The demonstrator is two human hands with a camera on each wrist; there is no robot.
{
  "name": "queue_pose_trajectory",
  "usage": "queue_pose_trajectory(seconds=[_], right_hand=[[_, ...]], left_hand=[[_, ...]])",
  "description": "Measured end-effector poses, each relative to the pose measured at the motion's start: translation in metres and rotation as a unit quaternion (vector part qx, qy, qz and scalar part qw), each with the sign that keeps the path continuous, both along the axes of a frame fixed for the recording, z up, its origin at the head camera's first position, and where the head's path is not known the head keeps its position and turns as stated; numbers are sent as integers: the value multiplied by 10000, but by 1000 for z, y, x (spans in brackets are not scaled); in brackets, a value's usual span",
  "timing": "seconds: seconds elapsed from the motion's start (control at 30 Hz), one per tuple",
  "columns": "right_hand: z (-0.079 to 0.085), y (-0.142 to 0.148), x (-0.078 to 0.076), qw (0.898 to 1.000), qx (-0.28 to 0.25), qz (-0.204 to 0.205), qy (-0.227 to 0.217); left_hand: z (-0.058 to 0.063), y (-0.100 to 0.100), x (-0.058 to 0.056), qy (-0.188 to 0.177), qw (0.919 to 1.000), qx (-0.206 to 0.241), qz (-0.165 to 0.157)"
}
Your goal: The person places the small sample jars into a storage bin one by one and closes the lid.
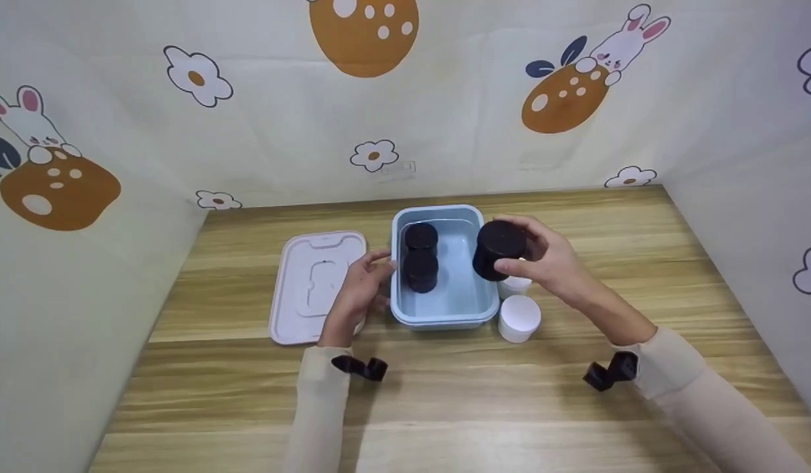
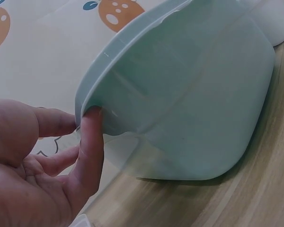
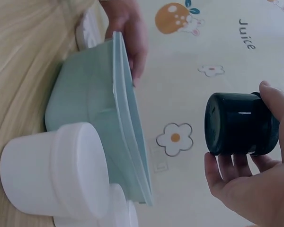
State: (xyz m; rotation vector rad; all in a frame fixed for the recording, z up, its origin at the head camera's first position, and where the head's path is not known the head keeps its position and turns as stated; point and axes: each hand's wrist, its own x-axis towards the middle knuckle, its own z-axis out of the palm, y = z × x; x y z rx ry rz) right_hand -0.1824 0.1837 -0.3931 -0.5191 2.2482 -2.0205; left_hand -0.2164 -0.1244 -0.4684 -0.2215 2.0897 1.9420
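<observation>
My right hand (image 1: 553, 259) grips a black screw-lid jar (image 1: 500, 246) above the right rim of a light blue plastic box (image 1: 454, 320). The right wrist view shows this black jar (image 3: 234, 124) off the table, between thumb and fingers. My left hand (image 1: 360, 289) is at the box's left side. Its thumb and a finger pinch the rim, as the left wrist view shows of the left hand (image 2: 52, 165) and the box (image 2: 189, 104). Inside the box, along its left wall, two black jars stand: a far jar (image 1: 421, 236) and a near jar (image 1: 421, 270).
A pale lid (image 1: 297, 289) lies on the wooden table (image 1: 444, 407) left of the box, partly behind my left hand. White jars stand against the box's right side, the nearest white jar (image 1: 519, 318) in front. A patterned cloth (image 1: 280, 131) hangs behind and at both sides.
</observation>
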Motion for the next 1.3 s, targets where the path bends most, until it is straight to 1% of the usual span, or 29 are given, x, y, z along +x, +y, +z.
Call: queue_pose_trajectory(seconds=[0.17, 0.3, 0.37, 0.47, 0.6, 0.67, 0.8, 0.87, 0.97, 1.03, 1.1, 1.3], right_hand=[[-1, -15, -4, 9990, 200, 379, -92], [-5, -26, -10, 9969, 509, 587, -122], [-8, -31, -12, 9946, 801, 665, -24], [-13, -37, -16, 9875, 1330, 801, 258], [-21, -45, -19, 9787, 1704, 1046, 477], [-26, -49, -20, 9766, 1783, 1121, 428], [-32, -59, -19, 9745, 1922, 1144, 167], [-34, -64, -19, 9718, 2059, 1135, 149], [-38, -69, -19, 9626, 2409, 1166, 412], [-40, -72, -20, 9543, 2659, 1181, 689], [-42, -74, -20, 9483, 2799, 1204, 884], [-47, -82, -20, 9418, 2950, 1192, 1083]], left_hand=[[0, 0, -1, 15, 10000, -28, -12], [-2, 0, 0, 64, 9999, 97, -11], [-3, 0, 0, 95, 9998, 152, -37], [-4, 1, 0, 105, 9997, 191, -72], [-4, 1, 0, 84, 9997, 206, -53], [-4, 1, -1, 65, 9998, 194, -35], [-6, 0, -1, 4, 9998, 176, -18], [-7, 0, 0, 20, 9998, 184, -16], [-6, 0, 0, 5, 9999, 161, -53], [-4, 0, -1, 8, 9999, 136, -79], [-3, 0, -1, -5, 9999, 115, -92], [-3, -2, -2, 98, 9996, 250, -45]])
